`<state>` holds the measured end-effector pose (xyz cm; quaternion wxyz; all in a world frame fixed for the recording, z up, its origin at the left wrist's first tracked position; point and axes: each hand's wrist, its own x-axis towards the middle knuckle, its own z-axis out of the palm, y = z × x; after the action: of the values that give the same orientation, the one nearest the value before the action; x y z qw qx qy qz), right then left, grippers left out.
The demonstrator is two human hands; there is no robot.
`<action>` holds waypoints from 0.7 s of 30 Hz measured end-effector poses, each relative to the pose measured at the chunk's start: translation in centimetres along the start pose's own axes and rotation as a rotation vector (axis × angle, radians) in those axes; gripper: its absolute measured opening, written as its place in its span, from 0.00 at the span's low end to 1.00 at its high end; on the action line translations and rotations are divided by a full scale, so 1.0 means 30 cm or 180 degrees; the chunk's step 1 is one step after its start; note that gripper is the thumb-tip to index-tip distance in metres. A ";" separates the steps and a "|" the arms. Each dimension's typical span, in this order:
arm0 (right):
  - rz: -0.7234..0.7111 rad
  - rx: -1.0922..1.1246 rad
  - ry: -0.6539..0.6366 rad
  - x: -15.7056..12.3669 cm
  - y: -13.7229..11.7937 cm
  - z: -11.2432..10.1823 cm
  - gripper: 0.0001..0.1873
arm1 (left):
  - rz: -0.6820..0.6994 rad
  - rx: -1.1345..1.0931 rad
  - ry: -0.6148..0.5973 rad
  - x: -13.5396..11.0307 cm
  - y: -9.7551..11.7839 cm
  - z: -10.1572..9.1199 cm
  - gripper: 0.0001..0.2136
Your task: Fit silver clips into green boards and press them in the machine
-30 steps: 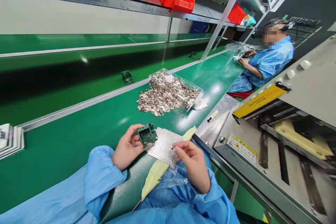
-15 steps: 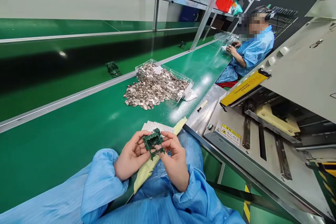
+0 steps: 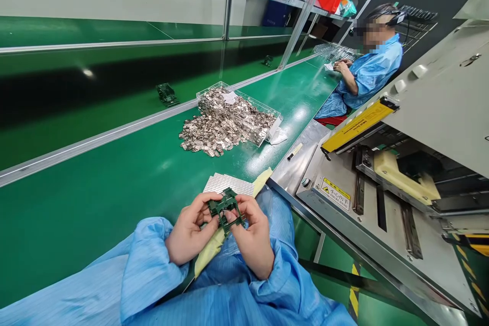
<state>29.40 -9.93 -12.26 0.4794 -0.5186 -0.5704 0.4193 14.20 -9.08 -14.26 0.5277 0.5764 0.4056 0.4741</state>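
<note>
Between my two hands is a dark green plastic frame (image 3: 225,206) with openings through it. My left hand (image 3: 194,228) grips its left side with thumb and fingers. My right hand (image 3: 252,234) pinches the right side, its thumb reaching into the lower opening. Just beyond the frame lies a flat sheet of small silvery pieces in rows (image 3: 219,183), partly covered by my hands. A strip of yellow material (image 3: 208,254) runs beneath the hands along the table's edge.
A heap of small metal pieces (image 3: 210,132) spills from a clear tray (image 3: 275,127) on the green table (image 3: 114,219). Another green part (image 3: 167,94) lies behind the rail. A machine (image 3: 344,178) stands at right; a co-worker (image 3: 376,66) sits farther along.
The green frame has turned slightly in my hands, and my fingers have shifted a little on it. The co-worker's hands have moved slightly. The view has shifted a little.
</note>
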 end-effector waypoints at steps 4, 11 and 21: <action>0.0322 0.0416 -0.0073 -0.007 0.014 0.003 0.07 | -0.0080 0.0100 0.0117 -0.003 0.024 0.011 0.13; 0.0598 0.0993 0.0056 -0.002 0.017 0.020 0.10 | -0.0152 0.0136 0.0096 -0.009 0.027 0.019 0.13; 0.0725 0.1334 0.0181 0.002 0.006 0.025 0.09 | -0.0145 -0.0228 0.0044 -0.010 0.025 0.018 0.13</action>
<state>28.71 -9.84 -12.57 0.5421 -0.4804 -0.3950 0.5651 14.64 -9.58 -13.56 0.5558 0.5445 0.4050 0.4801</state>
